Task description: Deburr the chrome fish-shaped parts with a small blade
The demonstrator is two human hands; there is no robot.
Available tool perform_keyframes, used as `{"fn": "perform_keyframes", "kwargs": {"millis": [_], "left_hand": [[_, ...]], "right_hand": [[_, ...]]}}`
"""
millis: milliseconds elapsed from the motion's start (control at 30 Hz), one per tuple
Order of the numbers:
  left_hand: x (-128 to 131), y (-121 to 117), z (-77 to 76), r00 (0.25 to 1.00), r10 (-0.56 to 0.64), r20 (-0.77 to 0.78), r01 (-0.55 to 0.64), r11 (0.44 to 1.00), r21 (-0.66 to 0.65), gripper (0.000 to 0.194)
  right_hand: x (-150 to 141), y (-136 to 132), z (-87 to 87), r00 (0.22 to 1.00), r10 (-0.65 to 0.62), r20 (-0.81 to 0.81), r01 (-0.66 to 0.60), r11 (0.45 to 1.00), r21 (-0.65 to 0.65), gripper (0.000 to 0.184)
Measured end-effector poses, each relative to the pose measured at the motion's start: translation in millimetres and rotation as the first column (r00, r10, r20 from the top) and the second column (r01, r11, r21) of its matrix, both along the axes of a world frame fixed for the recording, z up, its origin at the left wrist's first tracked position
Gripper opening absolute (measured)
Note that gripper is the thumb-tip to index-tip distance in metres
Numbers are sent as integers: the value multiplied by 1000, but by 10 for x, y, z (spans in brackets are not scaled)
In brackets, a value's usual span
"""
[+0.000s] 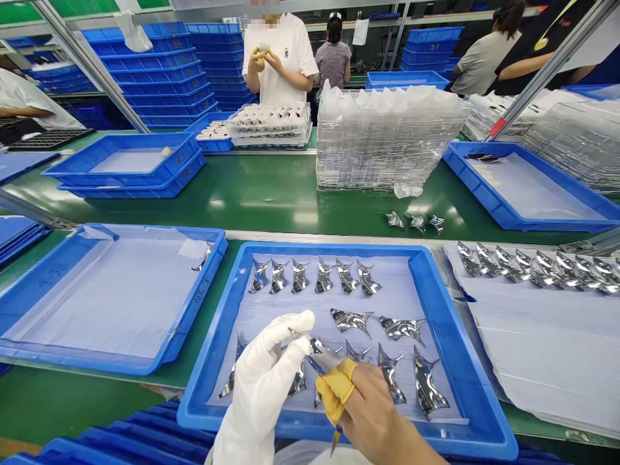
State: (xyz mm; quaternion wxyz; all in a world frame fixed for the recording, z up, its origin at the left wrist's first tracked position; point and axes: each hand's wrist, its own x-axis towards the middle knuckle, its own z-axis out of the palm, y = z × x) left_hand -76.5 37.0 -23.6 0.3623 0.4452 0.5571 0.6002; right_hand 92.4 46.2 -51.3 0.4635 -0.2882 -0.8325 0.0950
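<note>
My left hand (pixel 264 374), in a white glove, pinches a shiny, mirror-like curved piece (pixel 317 347) between thumb and fingers. My right hand (pixel 371 407), with yellow covers on its fingers, is closed on a thin, pointed tool (pixel 335 440) right beside that piece. The tool's kind is unclear, and its middle is hidden by the fingers. Both hands are over a blue tray (pixel 438 284) lined with pale sheeting. Several similar shiny pieces lie in it, among them a row at the back (pixel 300 276) and a piece at the right (pixel 427 384).
Another lined blue tray (pixel 213 258) stands to the left. On the right, a pale sheet (pixel 527 349) bears a row of shiny pieces (pixel 526 266). Beyond the trays rises a stack of clear plastic trays (pixel 382 142). Across the bench, a person (pixel 290 58) handles a small piece.
</note>
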Motion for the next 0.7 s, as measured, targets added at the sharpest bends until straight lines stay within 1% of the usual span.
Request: {"fn": "perform_keyframes", "kwargs": {"millis": [100, 133, 167, 200, 233, 300, 333, 400, 467, 533, 600, 700], "left_hand": [[-11, -7, 6, 995, -14, -94, 25, 993, 117, 20], [-18, -8, 6, 993, -7, -116, 24, 990, 142, 20], [-26, -8, 6, 991, 0, -137, 23, 986, 164, 21], [-35, -8, 4, 987, 4, -163, 26, 983, 181, 22], [-43, -8, 1, 982, 5, -189, 34, 980, 198, 23], [-56, -6, -10, 970, 2, -241, 55, 972, 227, 24], [-61, -4, -17, 965, 2, -264, 65, 967, 245, 24], [-68, 1, -35, 956, 2, -295, 85, 956, 280, 24], [-74, 8, -54, 947, -8, -321, 113, 944, 309, 24], [-81, 15, -70, 939, -24, -344, 143, 935, 325, 26], [-87, 18, -82, 934, -37, -356, 166, 926, 338, 28], [-93, 11, -95, 935, -38, -354, 167, 924, 343, 29]], "right_hand": [[33, 7, 29, 999, -47, 18, 49, 991, -128, 22], [58, 14, 55, 998, -56, 33, 61, 979, -193, 26], [89, 23, 87, 997, -58, 49, 68, 961, -267, 34], [125, 35, 122, 997, -50, 60, 68, 936, -345, 41], [161, 47, 157, 998, -27, 58, 49, 906, -419, 44], [226, 69, 222, 999, 37, 10, -26, 846, -533, 42], [249, 77, 249, 998, 69, -17, -66, 820, -569, 40], [272, 83, 299, 991, 117, -60, -129, 780, -613, 38], [264, 79, 348, 987, 139, -79, -157, 749, -644, 35], [239, 71, 396, 984, 156, -81, -171, 731, -661, 35], [208, 64, 427, 984, 168, -66, -169, 733, -659, 37], [168, 62, 413, 982, 175, -68, -179, 769, -613, 37]]}}
